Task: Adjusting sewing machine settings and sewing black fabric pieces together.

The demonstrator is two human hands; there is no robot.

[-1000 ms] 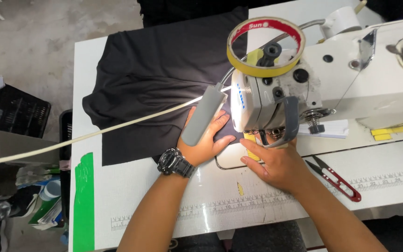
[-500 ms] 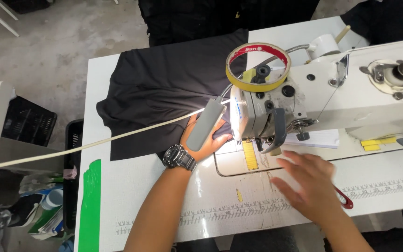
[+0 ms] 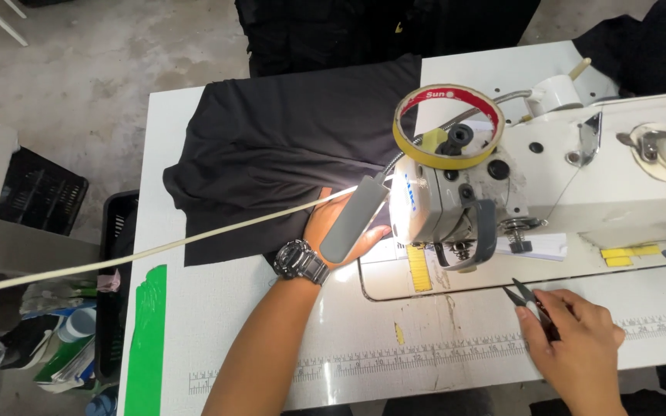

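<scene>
The right hand (image 3: 580, 339), earlier at the needle of the sewing machine (image 3: 502, 185), now lies near the front edge of the sewing table (image 3: 256, 339), fingers closed around the thread snips (image 3: 529, 304). The left hand (image 3: 333, 227), fingers extended, keeps pressing the black fabric (image 3: 271, 146) flat beside the presser foot, suggesting stitching has paused for trimming.

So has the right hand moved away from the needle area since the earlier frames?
Yes. The right hand has drawn back from under the sewing machine head toward the table's near edge, onto the thread snips.
</scene>
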